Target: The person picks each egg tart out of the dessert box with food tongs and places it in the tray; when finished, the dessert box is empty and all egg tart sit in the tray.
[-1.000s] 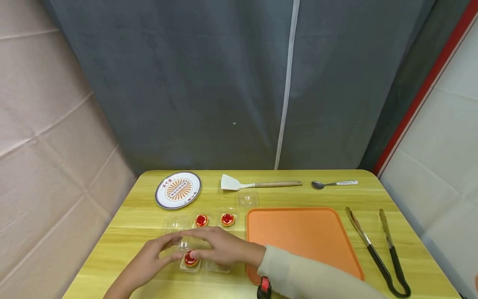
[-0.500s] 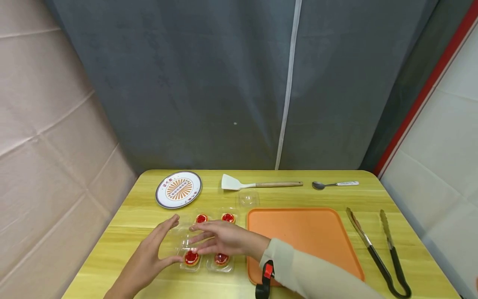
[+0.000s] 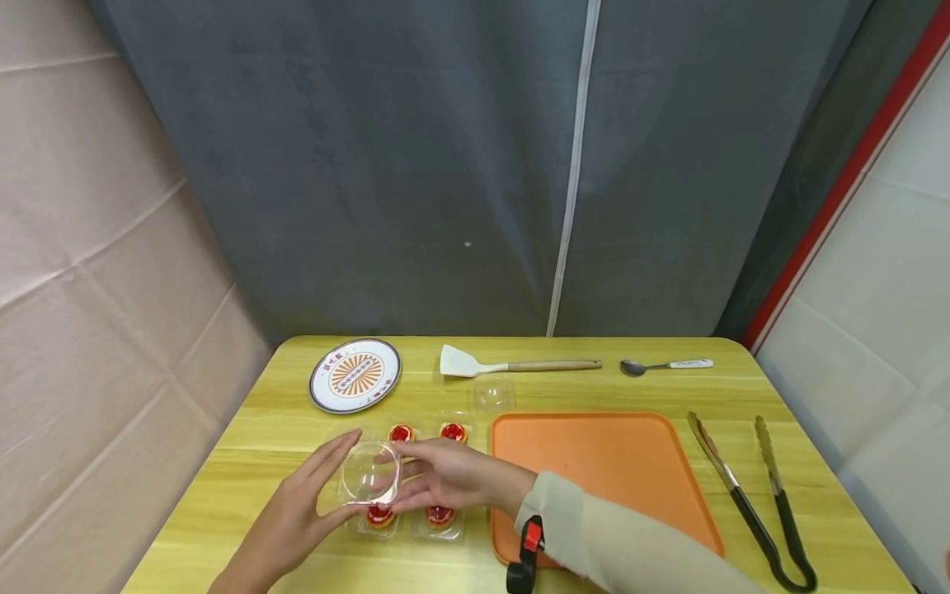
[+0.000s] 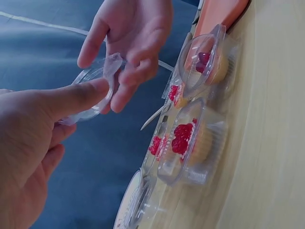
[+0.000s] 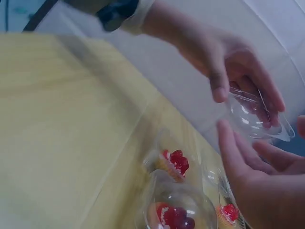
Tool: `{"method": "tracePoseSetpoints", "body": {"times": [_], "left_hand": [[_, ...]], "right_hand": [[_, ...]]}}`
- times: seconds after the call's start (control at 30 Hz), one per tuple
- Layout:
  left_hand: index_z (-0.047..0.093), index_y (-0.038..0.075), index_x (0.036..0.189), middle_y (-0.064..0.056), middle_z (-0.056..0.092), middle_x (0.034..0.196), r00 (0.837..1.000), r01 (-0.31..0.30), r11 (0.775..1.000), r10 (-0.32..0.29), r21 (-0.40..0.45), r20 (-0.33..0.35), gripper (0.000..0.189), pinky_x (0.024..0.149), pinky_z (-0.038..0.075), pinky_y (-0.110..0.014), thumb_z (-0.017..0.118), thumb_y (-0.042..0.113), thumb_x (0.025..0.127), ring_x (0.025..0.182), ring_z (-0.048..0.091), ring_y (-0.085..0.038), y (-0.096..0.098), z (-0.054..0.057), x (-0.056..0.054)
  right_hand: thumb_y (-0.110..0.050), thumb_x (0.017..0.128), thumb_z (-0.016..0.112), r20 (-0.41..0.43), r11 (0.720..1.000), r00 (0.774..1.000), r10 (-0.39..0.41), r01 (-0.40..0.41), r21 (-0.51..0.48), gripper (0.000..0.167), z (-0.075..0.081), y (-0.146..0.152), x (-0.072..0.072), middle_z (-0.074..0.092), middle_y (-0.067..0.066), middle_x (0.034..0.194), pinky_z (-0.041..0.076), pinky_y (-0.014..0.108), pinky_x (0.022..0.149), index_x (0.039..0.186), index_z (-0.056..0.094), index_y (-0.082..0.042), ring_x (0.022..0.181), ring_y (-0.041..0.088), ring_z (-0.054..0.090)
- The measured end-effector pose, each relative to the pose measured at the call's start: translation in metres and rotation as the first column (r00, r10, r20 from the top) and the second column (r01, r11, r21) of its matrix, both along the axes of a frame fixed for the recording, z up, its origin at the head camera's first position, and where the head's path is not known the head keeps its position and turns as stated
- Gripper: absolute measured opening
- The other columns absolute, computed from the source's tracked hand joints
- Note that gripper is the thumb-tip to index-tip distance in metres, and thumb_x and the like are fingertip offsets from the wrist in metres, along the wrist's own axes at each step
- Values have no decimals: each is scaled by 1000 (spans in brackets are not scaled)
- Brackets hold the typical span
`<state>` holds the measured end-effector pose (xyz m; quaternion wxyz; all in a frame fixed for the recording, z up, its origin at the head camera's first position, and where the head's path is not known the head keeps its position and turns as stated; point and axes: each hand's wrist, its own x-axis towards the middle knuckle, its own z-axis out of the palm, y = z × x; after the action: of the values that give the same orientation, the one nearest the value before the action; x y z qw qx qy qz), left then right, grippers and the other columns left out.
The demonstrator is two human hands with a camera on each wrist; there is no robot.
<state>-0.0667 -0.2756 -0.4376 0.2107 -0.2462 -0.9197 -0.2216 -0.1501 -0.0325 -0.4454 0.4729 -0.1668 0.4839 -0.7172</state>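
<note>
My left hand (image 3: 289, 503) pinches a clear plastic dome lid (image 3: 369, 473) between thumb and fingers, raised above the tabletop. Across from it my right hand (image 3: 453, 474) has its fingers spread, fingertips right at the lid's edge. In the left wrist view, the right fingers show behind the lid (image 4: 97, 86). Below the hands sits a red-topped fruit tart (image 3: 381, 517) in a clear plastic box. Beside it another tart (image 3: 440, 517) lies under a clear dome, best seen in the right wrist view. Two more tarts stand behind, partly hidden by the right hand.
An orange tray (image 3: 594, 462) lies to the right, under my right sleeve. Black-handled tongs (image 3: 772, 503) rest beyond it. Along the back are a patterned plate (image 3: 355, 376), a white spatula (image 3: 460, 363), a spoon (image 3: 634, 368) and another clear lid (image 3: 493, 394).
My right hand has drawn back to the right, uncovering the front right tart. The lid in my left hand now turns its round face to the head camera.
</note>
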Motion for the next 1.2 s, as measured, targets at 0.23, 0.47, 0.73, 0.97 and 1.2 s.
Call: {"method": "tracePoseSetpoints", "body": {"times": [0.23, 0.47, 0.73, 0.97, 1.2], "left_hand": [[51, 19, 152, -1, 59, 148, 986, -69, 995, 57, 74, 157, 89, 108, 34, -7, 93, 32, 75, 128, 61, -24, -15, -8, 2], [57, 17, 147, 1, 64, 141, 944, -137, 983, 92, 123, 318, 80, 100, 55, -36, 89, 42, 77, 122, 64, -19, -30, -19, 9], [56, 4, 145, -12, 61, 136, 917, -109, 947, -22, 301, 399, 77, 104, 30, -1, 89, 26, 79, 126, 51, 8, -59, -37, 15], [53, -1, 146, -20, 60, 139, 882, -141, 925, -44, 352, 469, 79, 103, 34, 0, 88, 23, 80, 126, 49, 14, -78, -48, 20], [53, -3, 144, -22, 60, 139, 872, -162, 931, -21, 328, 490, 80, 102, 34, 0, 89, 23, 78, 124, 45, 17, -85, -50, 20]], "right_hand": [[-33, 95, 76, -727, 960, 686, -6, 209, 189, 76, -8, -9, 9, 50, 1, 154, 55, 25, 99, 160, 39, -19, 128, 12, 58], [-49, 87, 80, -912, 896, 385, 143, 341, 285, 93, -21, -27, 26, 49, -3, 155, 50, 24, 104, 161, 34, -15, 128, 10, 57], [-56, 86, 77, -926, 828, 278, 255, 432, 358, 92, -24, -57, 38, 52, -1, 152, 50, 27, 106, 159, 39, -13, 130, 12, 57], [-59, 83, 78, -922, 790, 228, 314, 476, 387, 94, -25, -80, 43, 55, -3, 149, 53, 22, 100, 157, 43, -12, 125, 9, 59], [-63, 82, 77, -903, 745, 188, 386, 514, 425, 91, -26, -91, 44, 57, -3, 147, 49, 28, 107, 153, 49, -13, 129, 11, 58]]}}
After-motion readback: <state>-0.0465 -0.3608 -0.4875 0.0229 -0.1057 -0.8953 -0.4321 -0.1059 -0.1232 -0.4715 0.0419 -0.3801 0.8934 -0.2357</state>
